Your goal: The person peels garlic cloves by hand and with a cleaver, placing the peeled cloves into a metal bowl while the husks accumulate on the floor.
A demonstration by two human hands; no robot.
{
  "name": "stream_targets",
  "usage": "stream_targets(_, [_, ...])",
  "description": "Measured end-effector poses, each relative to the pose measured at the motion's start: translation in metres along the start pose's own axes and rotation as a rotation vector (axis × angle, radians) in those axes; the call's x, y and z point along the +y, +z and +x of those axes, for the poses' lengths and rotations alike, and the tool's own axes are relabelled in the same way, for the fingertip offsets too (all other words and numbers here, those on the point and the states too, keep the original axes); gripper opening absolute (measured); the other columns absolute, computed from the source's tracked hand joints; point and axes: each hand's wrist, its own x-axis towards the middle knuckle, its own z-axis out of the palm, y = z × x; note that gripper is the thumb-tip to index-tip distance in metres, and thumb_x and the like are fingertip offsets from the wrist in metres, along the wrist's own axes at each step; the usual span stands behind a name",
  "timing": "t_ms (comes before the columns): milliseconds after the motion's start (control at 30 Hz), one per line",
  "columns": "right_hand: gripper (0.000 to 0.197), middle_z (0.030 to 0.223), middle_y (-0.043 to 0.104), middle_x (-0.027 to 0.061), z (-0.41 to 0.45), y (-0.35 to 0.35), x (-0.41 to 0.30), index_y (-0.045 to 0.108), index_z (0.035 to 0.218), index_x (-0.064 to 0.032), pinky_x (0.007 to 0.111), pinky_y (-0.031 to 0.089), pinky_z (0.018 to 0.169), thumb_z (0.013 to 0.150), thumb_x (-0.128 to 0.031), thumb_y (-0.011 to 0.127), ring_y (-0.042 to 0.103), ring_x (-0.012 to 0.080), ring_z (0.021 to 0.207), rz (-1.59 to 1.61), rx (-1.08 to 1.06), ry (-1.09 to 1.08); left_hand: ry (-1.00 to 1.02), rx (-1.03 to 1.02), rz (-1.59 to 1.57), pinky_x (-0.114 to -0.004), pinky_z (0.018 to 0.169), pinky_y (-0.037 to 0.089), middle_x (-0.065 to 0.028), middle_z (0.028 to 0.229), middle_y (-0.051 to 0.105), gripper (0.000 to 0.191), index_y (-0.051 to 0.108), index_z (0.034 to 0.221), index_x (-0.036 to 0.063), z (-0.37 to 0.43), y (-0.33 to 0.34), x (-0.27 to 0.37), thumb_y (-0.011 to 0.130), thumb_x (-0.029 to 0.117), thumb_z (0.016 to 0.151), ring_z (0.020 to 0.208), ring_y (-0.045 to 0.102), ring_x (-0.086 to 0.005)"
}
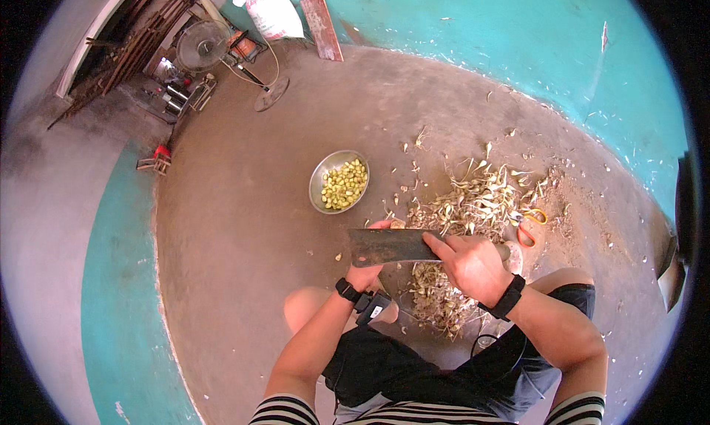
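Observation:
My right hand [471, 264] grips a cleaver by its handle, the index finger stretched along the blade. The broad dark blade [396, 246] lies flat to the view and points left. Behind it is my left hand [363, 275], mostly hidden; a few fingers show past the blade's far edge, beside a small pale brown piece [397, 224]. Whether those fingers hold it cannot be made out. Just beyond my hands spreads a heap of pale bulbs with long stems or roots [482, 200]. Closer to my legs lies a pile of dry trimmings [438, 297].
A metal bowl [317, 195] of yellow-green trimmed bulbs [344, 186] stands on the concrete floor ahead. Scissors with orange handles [535, 217] lie at the heap's right. Farther off are a standing fan [205, 47], a white sack [274, 12] and a leaning board [323, 28].

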Motion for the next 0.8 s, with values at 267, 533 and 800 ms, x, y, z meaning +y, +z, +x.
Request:
stream_targets(267, [0.051, 0.076, 0.055, 0.0072, -0.001, 0.007, -0.002, 0.058, 0.128, -0.0027, 0.037, 0.05, 0.059, 0.077, -0.012, 0.061, 0.061, 0.023, 0.066, -0.076, -0.038, -0.017, 0.008, 0.12, 0.029, -0.026, 0.091, 0.048, -0.0044, 0.117, 0.059, 0.036, 0.051, 0.131, 0.0024, 0.004, 0.012, -0.024, 0.058, 0.01, 0.097, 0.104, 0.056, -0.0097])
stream_targets(533, [0.051, 0.075, 0.053, 0.0064, 0.001, 0.007, -0.003, 0.057, 0.13, -0.0024, 0.036, 0.05, 0.06, 0.08, -0.012, 0.059, 0.059, 0.0226, 0.065, -0.027, -0.037, -0.026, 0.117, 0.044, 0.15, -0.024, 0.087, 0.046, -0.0001, 0.102, 0.054, 0.023, 0.052, 0.118, 0.003, 0.006, 0.015, 0.001, 0.056, 0.014, 0.098, 0.096, 0.053, -0.0085])
stream_targets(800, [0.053, 0.074, 0.052, 0.0068, 0.002, 0.007, -0.005, 0.057, 0.131, -0.0023, 0.037, 0.049, 0.059, 0.079, -0.01, 0.06, 0.058, 0.0232, 0.062, -0.007, -0.04, -0.028, 0.152, 0.042, 0.208, -0.025, 0.089, 0.044, 0.0018, 0.103, 0.054, 0.03, 0.053, 0.115, 0.0053, -0.002, 0.018, 0.012, 0.066, 0.009, 0.088, 0.098, 0.052, -0.0076])
